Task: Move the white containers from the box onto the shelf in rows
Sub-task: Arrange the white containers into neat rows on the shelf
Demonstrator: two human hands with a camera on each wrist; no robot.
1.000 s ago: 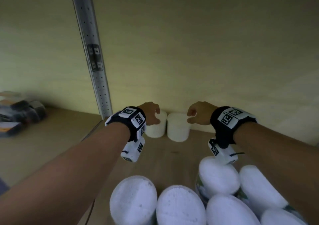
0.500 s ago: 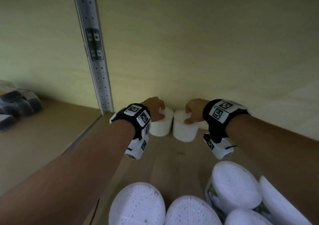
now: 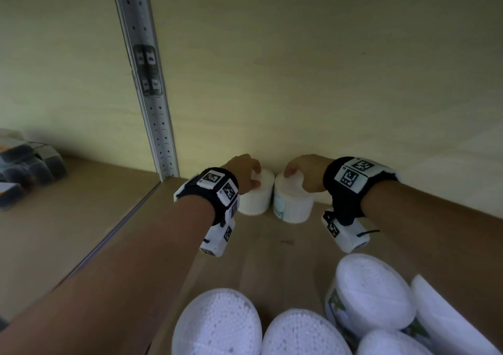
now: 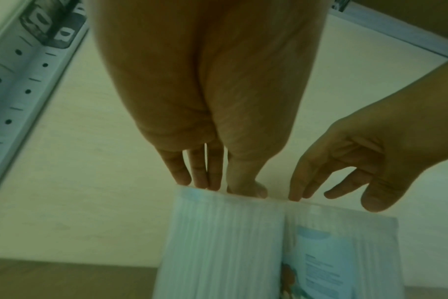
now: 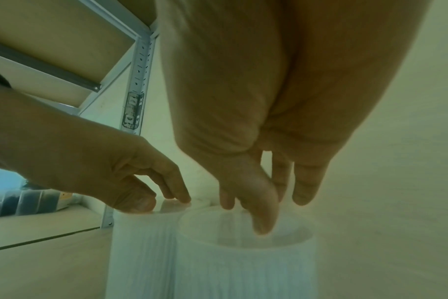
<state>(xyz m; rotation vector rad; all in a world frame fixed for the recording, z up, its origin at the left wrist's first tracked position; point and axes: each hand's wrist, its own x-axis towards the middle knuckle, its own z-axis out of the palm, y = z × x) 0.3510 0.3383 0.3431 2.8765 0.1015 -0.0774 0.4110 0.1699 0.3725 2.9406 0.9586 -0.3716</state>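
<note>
I have my left hand and right hand at twelve o'clock, fingers loosely straight on two white containers touching at the shelf back, presumably squaring the row.

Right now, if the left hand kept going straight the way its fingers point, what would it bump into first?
The left hand already rests its fingertips on the left white tub. Pushing straight on, it would probably meet the pale back wall right behind the tub, though the depth is unclear.

white ribbed containers, tan wooden shelf, black-and-white checked wristbands
</note>
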